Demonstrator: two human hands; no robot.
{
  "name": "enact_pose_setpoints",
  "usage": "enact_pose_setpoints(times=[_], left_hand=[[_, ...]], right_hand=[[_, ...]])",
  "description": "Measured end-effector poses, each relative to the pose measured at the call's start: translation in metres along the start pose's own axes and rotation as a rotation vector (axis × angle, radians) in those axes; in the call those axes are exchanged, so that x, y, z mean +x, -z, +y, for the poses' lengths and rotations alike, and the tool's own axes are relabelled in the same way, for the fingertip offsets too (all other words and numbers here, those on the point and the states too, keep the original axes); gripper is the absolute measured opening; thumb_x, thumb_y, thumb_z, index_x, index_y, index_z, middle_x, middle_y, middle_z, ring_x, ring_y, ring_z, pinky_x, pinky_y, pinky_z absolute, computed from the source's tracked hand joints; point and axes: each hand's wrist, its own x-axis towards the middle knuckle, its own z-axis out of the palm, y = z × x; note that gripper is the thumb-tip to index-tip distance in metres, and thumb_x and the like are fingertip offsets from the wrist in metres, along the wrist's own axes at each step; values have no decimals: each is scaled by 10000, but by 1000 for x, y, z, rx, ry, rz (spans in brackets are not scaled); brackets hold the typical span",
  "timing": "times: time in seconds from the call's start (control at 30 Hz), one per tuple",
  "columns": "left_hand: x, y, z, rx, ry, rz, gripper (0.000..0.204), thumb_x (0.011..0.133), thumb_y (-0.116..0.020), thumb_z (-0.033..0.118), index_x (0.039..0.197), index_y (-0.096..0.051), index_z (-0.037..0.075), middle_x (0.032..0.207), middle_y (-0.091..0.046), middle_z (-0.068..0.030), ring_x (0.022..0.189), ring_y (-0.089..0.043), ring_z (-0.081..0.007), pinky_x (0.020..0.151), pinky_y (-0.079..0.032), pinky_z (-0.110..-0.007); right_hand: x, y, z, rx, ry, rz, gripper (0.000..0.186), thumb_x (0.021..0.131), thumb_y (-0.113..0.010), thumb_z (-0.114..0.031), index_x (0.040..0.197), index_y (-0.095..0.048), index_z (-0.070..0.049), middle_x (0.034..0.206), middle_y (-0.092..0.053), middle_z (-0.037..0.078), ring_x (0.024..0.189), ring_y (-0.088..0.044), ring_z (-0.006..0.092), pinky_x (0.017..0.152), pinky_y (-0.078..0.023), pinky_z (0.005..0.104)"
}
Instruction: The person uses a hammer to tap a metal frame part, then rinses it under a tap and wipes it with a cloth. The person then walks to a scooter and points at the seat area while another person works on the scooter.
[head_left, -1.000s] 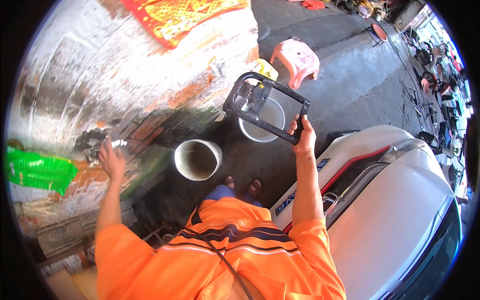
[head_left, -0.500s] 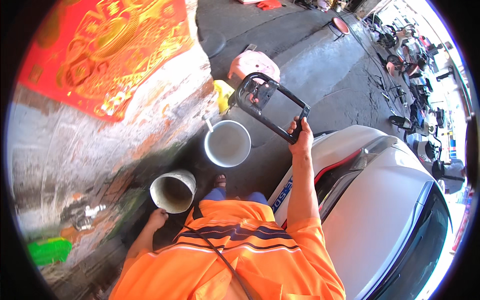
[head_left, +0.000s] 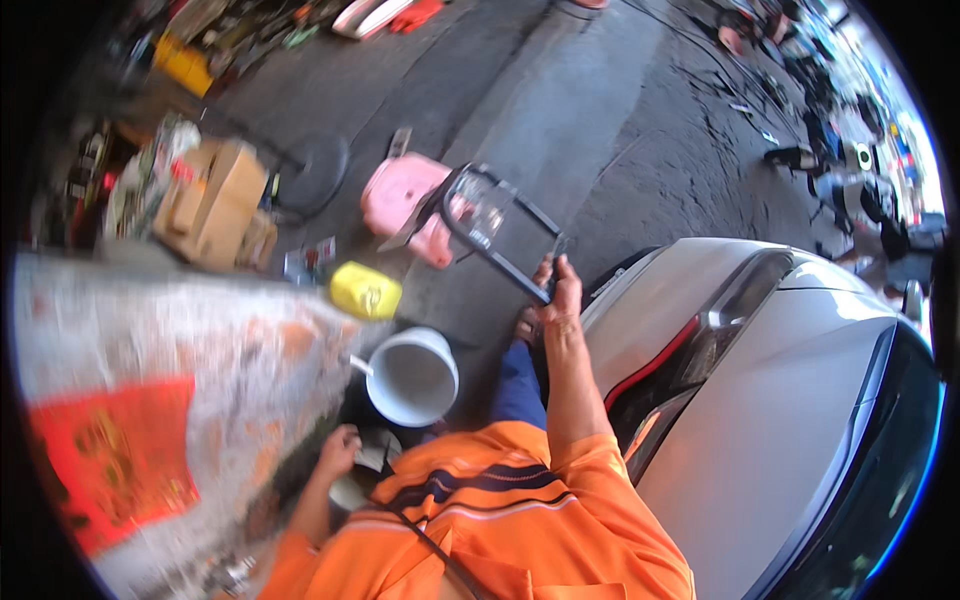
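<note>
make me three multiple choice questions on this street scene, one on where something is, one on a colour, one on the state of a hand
1. Where is the white bucket?
A. on the car
B. on the ground beside the wall
C. on the stool

2. What colour is the plastic stool?
A. pink
B. blue
C. black

3. What is the right hand doing?
A. hanging empty
B. resting on the car
C. gripping a black frame

Answers:
1 B, it stands on the pavement next to the painted wall.
2 A, its seat is plainly pink.
3 C, its fingers close round the black frame, held up in front of the silver car.
</note>
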Motion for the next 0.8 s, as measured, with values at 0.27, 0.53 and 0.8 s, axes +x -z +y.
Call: enact_pose_setpoints(times=[0.27, 0.53, 0.8], left_hand=[[83, 9, 184, 85, 52, -238, 342, 846, -608, 128, 1158, -575, -7, 975, -661, -128, 901, -619, -209, 816, -482, -327], [174, 26, 251, -238, 178, -141, 295, 862, -570, 109, 1127, -576, -21, 839, -644, -73, 722, -595, -132, 643, -475, -258], [287, 78, 310, 207, -123, -223, 297, 837, -568, 112, 1085, -582, -52, 821, -646, -111, 691, -619, -172, 590, -496, -305]], right_hand=[[93, -27, -126, 151, 17, -102, 259, 974, -447, -295, 934, -525, -52, 645, -503, 49, 518, -459, 170, 494, -414, 273], [182, -128, -217, 485, 129, -305, 258, 969, -464, -292, 918, -544, -53, 639, -468, 38, 553, -428, 179, 533, -402, 288], [229, -243, -350, 361, 414, -242, 281, 981, -434, -301, 917, -511, -39, 650, -461, 43, 532, -430, 173, 496, -415, 281]])
